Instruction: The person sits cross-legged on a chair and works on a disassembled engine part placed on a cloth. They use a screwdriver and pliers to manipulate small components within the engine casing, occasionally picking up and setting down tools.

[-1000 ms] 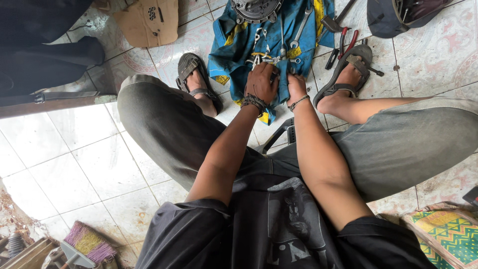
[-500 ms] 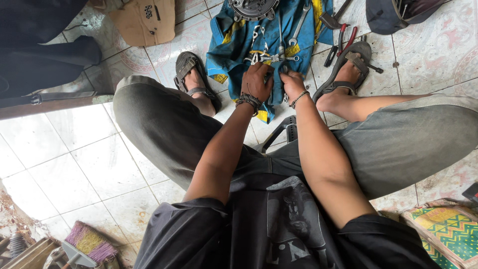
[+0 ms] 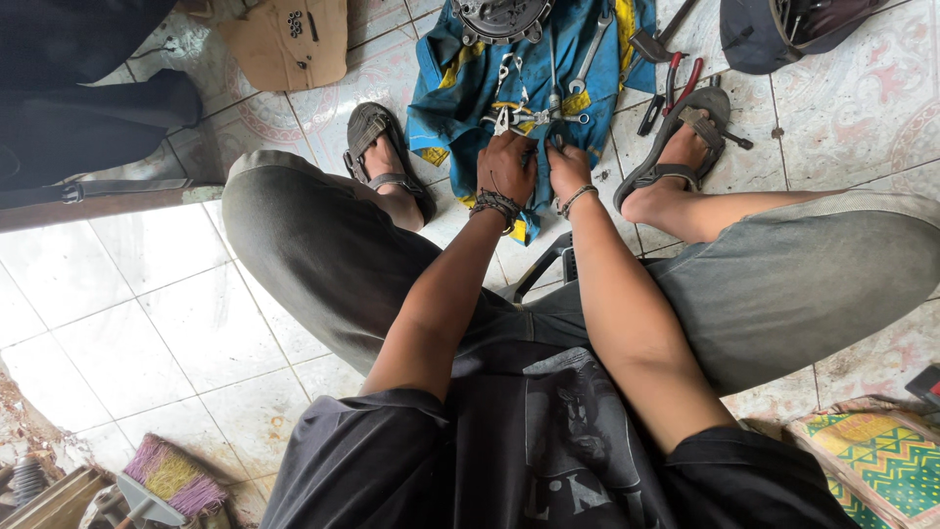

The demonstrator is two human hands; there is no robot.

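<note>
Blue cloth (image 3: pixel 460 93) with yellow patches lies spread on the tiled floor (image 3: pixel 196 323) between the person's sandalled feet, and both hands work at its near edge. Far left, a brush with purple and yellow bristles (image 3: pixel 174 477) sits at the bottom corner, and a tan bag (image 3: pixel 289 44) lies near the top. Next comes the left sandal (image 3: pixel 377 147), just beside the cloth. The left hand (image 3: pixel 507 165), with braided bands at the wrist, rests knuckles-up on the cloth, its grip curled down onto small metal parts (image 3: pixel 519 118); whether it pinches one cannot be told. Touching it, the right hand (image 3: pixel 568 167) presses fingertips into the cloth beside the same cluster, fingers bent; its hold is likewise hidden. Above them a wrench (image 3: pixel 592 54) lies on the cloth, and a round metal assembly (image 3: pixel 501 15) sits at its far edge. Rightward, red-handled pliers (image 3: pixel 676 83) lie on the floor by the right sandal (image 3: pixel 685 132). A dark cap (image 3: pixel 774 34) sits top right, a green patterned mat (image 3: pixel 871 460) bottom right.
</note>
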